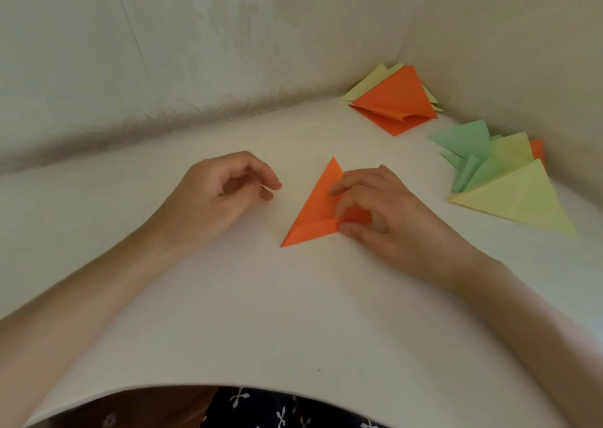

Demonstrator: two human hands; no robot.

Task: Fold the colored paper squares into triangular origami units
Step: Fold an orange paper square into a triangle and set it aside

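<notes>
An orange paper folded into a triangle point(315, 212) lies flat on the white table point(228, 297), near its middle. My right hand point(375, 212) rests on the triangle's right part, fingertips pressing the paper down and thumb at its lower edge; that side of the paper is hidden under the hand. My left hand point(225, 189) hovers just left of the paper, not touching it, fingers loosely curled with nothing in them.
A pile of folded orange and pale yellow units point(396, 101) sits in the far right corner against the wall. Nearer, at the right edge, lie green, yellow and orange folded pieces point(502, 179). Walls close the table at the back and right.
</notes>
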